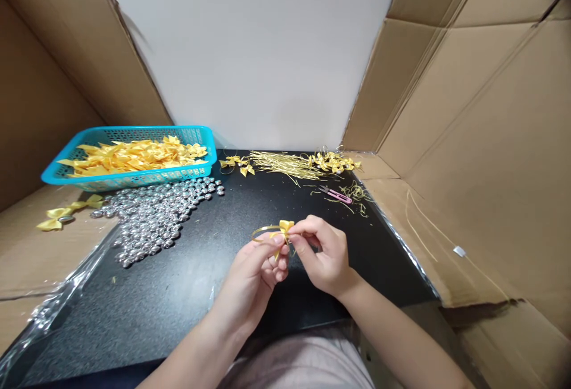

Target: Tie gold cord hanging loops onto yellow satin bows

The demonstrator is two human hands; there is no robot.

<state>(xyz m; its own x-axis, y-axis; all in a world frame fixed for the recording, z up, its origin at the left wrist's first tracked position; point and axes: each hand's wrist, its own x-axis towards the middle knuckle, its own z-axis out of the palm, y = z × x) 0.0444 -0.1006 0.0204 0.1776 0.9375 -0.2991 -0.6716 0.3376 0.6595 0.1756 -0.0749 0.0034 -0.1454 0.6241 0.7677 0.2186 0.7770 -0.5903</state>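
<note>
My left hand (256,270) and my right hand (325,255) meet over the black tabletop (178,294), both pinching a small yellow ribbon bow (286,228). A thin gold cord loop (263,231) curves out to the left of the bow. Fingers of both hands are curled closed around the bow's middle. A pile of silver heart-shaped beads (156,213) lies to the left of my hands.
A turquoise basket (134,134) full of yellow bows stands back left. Gold cords (283,164), finished bows (334,162) and pink snips (335,194) lie at the back. A loose bow (66,210) rests on cardboard at left. Cardboard walls (468,139) enclose both sides.
</note>
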